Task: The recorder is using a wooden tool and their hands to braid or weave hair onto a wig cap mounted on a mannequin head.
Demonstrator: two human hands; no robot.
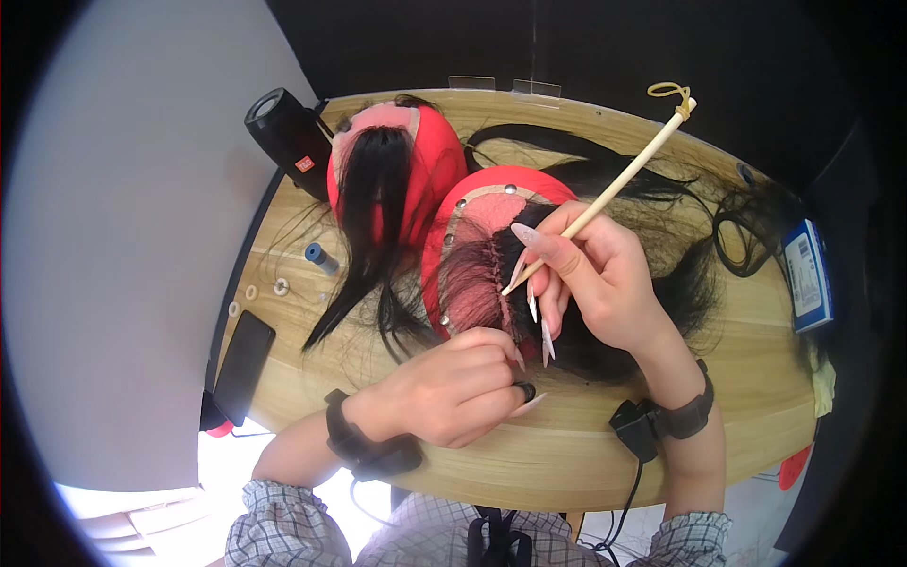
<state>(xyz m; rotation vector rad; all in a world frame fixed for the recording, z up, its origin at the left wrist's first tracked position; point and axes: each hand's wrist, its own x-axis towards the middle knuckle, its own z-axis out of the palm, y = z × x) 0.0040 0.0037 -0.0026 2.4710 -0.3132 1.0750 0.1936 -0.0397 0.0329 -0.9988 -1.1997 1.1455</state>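
A wooden-handled ventilating needle (602,195), tied with a rubber band at its far end, slants up to the right from my right hand (592,273). Its lower end meets the hairline of a wig cap (482,220) pinned on a red head form (437,262). Dark hair is knotted along the pink mesh there. My left hand (453,390) is curled at the cap's near edge, its fingertips pinched against the dark hair (524,391); how much hair lies between them is hidden. Behind, at the upper left, a second red head form (443,152) carries another partly haired cap.
A black speaker (287,138), blue spool (321,259), small pale rings (281,286) and black phone (244,368) lie along the left. Loose black hair (567,142) spreads behind the forms, and a blue-and-white box (806,276) stands at right. Cables hang from both wristbands.
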